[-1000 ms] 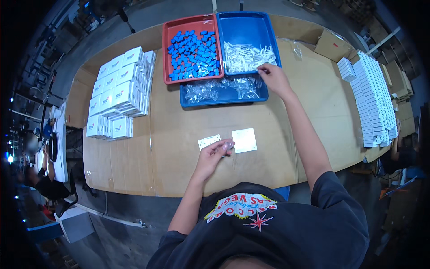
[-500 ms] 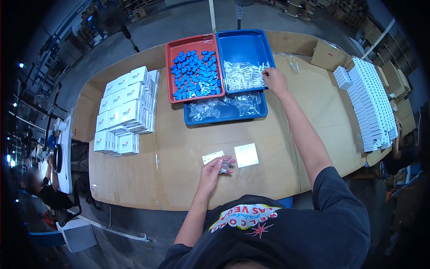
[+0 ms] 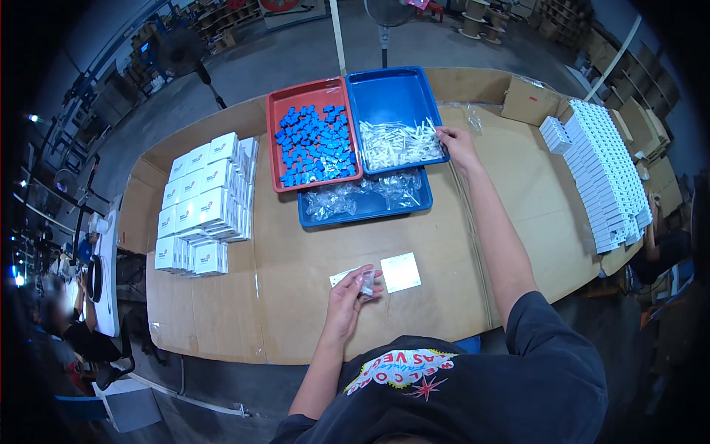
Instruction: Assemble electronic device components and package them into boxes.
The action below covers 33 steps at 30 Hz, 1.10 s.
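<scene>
My left hand (image 3: pixel 346 305) is closed on a small clear plastic bag (image 3: pixel 368 281), which seems to have something whitish inside. Just beyond its fingers lies a white plate (image 3: pixel 339 277), partly covered by the hand. To the right of the bag, a square white panel (image 3: pixel 401 272) rests flat on the cardboard. My right hand (image 3: pixel 458 146) is at the right rim of the blue tray (image 3: pixel 388 89), fingertips pinched beside the slim white pieces (image 3: pixel 396 144) heaped in it. Whatever sits between those fingertips is too small to make out.
Blue plastic parts fill a red tray (image 3: pixel 307 95) on the left. Clear bags lie in a lower blue tray (image 3: pixel 362 219). White boxes (image 3: pixel 200 192) are stacked at the left, and white units (image 3: pixel 603 177) stand in rows at the right. Cardboard walls edge the table.
The whole view has tilted, so the trays sit lower in the picture. My right hand has shifted slightly out to the tray's right rim. My left hand still holds the bag.
</scene>
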### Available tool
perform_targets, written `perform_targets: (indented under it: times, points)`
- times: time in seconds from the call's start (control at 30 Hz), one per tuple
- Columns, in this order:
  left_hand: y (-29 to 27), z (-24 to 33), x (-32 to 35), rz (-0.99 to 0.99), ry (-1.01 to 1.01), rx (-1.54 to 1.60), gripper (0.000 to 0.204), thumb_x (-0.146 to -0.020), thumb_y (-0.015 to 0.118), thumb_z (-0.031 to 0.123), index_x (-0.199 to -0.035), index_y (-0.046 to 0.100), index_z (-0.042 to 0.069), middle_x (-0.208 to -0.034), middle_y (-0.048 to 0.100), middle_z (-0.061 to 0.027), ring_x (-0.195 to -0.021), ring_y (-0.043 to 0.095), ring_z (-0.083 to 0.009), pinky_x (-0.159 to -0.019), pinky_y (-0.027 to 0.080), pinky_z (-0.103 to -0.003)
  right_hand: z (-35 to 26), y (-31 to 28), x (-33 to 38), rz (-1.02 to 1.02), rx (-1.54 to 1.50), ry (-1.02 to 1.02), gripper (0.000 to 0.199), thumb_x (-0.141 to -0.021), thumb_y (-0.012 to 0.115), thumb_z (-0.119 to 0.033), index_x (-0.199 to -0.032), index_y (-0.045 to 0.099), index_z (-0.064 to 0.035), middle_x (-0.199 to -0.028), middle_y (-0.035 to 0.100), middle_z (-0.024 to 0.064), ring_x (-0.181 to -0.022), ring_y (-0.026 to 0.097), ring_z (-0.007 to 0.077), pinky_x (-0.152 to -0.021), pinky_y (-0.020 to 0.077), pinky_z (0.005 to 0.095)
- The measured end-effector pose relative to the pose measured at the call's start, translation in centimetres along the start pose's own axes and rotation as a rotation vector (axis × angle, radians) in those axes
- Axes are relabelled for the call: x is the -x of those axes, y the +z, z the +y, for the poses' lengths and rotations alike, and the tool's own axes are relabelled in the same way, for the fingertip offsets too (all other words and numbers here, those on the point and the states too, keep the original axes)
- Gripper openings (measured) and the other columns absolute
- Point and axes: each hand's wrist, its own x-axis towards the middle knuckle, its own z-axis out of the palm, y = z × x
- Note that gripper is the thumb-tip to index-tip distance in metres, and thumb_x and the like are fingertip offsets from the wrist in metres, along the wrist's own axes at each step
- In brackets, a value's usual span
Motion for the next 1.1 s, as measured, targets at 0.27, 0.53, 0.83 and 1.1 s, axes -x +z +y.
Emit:
perform_targets:
  times: [0.27, 0.53, 0.83, 1.1]
  points:
    - [-1.3, -0.6, 0.3, -0.015, -0.019, -0.034, 0.043, -0.112, 0.051, 0.027, -0.132, 0.065, -0.009, -0.121, 0.075, -0.0185, -0.094, 0.076, -0.0232, -0.094, 0.059, -0.036, -7.2, 1.0, 6.5, -0.463, -0.834, 0.228, 0.021, -0.105, 0.063, -0.012, -0.122, 0.066, 0.0002, -0.102, 0.064, 0.0034, -0.086, 0.06, 0.0119, -0.073, 0.0509, 0.0296]
    - [0.2, 4.3, 0.1, -0.088, 0.194, -0.324, 0.034, -0.098, 0.072, 0.009, -0.13, 0.07, -0.005, -0.122, 0.075, -0.013, -0.113, 0.069, -0.0184, -0.098, 0.053, -0.033, -9.4, 1.9, 11.4, -0.622, -0.933, 0.221, 0.022, -0.106, 0.062, -0.015, -0.124, 0.066, -0.0017, -0.101, 0.066, 0.002, -0.077, 0.057, 0.0084, -0.068, 0.0487, 0.0271]
    - [-1.7, 4.2, -0.5, -0.035, 0.284, -0.277, 0.036, -0.102, 0.068, 0.014, -0.13, 0.067, -0.007, -0.117, 0.075, -0.0181, -0.114, 0.069, -0.0212, -0.103, 0.052, -0.034, -9.0, 4.1, 15.4, -0.596, -0.82, 0.292, 0.022, -0.104, 0.066, -0.013, -0.122, 0.068, -0.0007, -0.096, 0.066, 0.0009, -0.075, 0.055, 0.0074, -0.064, 0.0452, 0.0237]
    - [-1.5, 3.0, -2.0, 0.023, 0.126, 0.279, 0.054, -0.111, 0.051, 0.038, -0.142, 0.057, -0.006, -0.129, 0.069, -0.0217, -0.105, 0.073, -0.0284, -0.095, 0.059, -0.04, -10.4, 6.6, 20.8, -0.573, -0.257, 0.085, 0.017, -0.097, 0.073, -0.007, -0.112, 0.074, -0.0006, -0.095, 0.073, 0.0007, -0.08, 0.059, 0.0045, -0.074, 0.0481, 0.0215]
